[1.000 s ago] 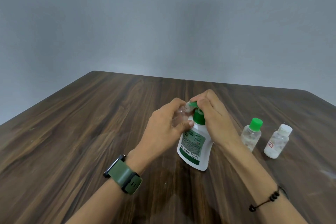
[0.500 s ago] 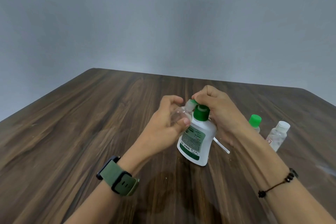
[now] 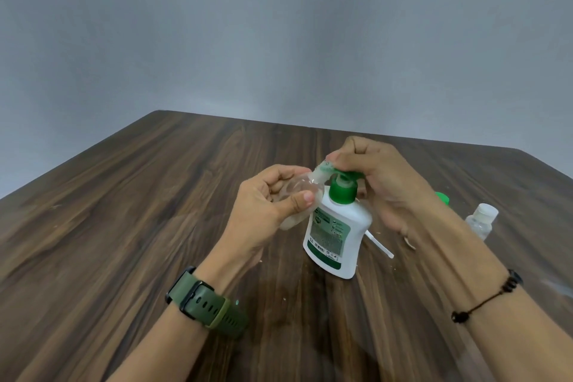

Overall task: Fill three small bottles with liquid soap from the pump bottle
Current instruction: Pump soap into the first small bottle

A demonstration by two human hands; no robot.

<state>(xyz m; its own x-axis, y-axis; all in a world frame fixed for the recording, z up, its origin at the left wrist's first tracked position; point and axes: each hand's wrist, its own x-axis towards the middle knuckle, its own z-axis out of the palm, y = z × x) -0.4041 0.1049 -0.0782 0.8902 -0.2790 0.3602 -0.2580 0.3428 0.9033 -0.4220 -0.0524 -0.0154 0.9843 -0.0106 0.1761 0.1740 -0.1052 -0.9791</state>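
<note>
Here, left hand (image 3: 263,211) clamped clear small bottle (image 3: 297,195), mouth tilted up against nozzle of pump bottle (image 3: 336,232) on wooden table (image 3: 139,211). Right hand (image 3: 381,177) closed over pump head. Two capped bottles stood right, green-capped one (image 3: 442,198) mostly hidden, white-capped one (image 3: 482,222) clear. Risk: mouth slipping off nozzle, soap spilling on fingers; hard press tipping leaning pump bottle.

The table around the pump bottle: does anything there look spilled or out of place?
A thin white tube lies loose on the table, behind the pump bottle. Pale specks and a whitish smear mark the wood on the right side. No clear spill shows.
</note>
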